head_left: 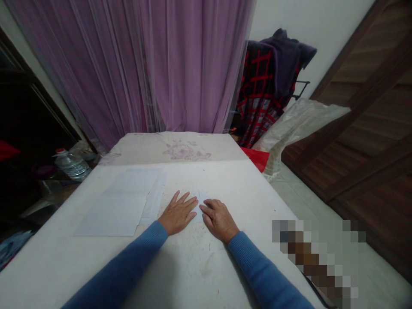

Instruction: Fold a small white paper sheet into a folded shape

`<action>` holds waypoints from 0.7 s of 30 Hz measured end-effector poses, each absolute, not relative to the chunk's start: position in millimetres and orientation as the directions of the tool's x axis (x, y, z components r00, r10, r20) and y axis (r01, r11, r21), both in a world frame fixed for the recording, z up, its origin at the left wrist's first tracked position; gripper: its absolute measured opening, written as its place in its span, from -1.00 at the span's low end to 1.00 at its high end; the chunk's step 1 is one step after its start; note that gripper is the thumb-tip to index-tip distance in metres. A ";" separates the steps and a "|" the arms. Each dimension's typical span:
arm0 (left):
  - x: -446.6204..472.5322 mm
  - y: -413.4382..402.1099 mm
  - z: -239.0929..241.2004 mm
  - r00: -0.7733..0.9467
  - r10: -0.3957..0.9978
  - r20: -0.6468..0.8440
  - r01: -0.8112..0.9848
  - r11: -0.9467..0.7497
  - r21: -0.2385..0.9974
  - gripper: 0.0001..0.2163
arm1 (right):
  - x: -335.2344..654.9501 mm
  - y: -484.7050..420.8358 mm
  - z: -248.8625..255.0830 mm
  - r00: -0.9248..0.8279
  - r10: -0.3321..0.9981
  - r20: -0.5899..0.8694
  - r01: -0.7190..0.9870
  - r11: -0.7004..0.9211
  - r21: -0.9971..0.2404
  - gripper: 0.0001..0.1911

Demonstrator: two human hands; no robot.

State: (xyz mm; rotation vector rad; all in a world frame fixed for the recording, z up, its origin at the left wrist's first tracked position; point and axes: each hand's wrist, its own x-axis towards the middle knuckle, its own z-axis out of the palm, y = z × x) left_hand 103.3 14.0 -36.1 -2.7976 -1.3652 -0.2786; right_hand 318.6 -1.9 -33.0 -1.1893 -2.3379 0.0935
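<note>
A small piece of pale paper [199, 214] lies on the white tabletop, partly covered by both hands. My left hand [179, 214] rests flat with its fingers spread, the fingertips and thumb on the paper's left side. From the right, my right hand [220, 219] touches the paper's other side with its fingertips; its fingers are slightly bent and apart, gripping nothing. Left of my hands are larger sheets of white paper [112, 206], with an uneven edge along their right side. What lies beneath my palms is hidden.
The table [193, 274] has a flower-patterned cover [144, 150] at its far end. Purple curtains [193, 64] hang behind it. A clear plastic bottle [72, 165] stands off the left edge. To the right are a plastic bag [299, 124], a draped chequered cloth [260, 98] and wooden doors [363, 107].
</note>
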 end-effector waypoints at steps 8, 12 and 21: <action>108.5 27.1 -29.5 0.552 0.827 0.109 0.820 -0.562 0.110 -0.54 | 318.5 -1.2 -35.1 -0.479 0.774 0.414 0.741 0.610 -0.281 -0.69; 113.2 38.6 -26.2 0.542 0.834 0.105 0.829 -0.551 0.102 -0.55 | 317.9 -1.5 -34.3 -0.483 0.775 0.407 0.739 0.610 -0.286 -0.69; 120.8 45.5 -21.2 0.592 0.789 0.164 0.799 -0.601 0.012 -0.55 | 317.8 -1.6 -34.4 -0.485 0.776 0.403 0.742 0.609 -0.280 -0.68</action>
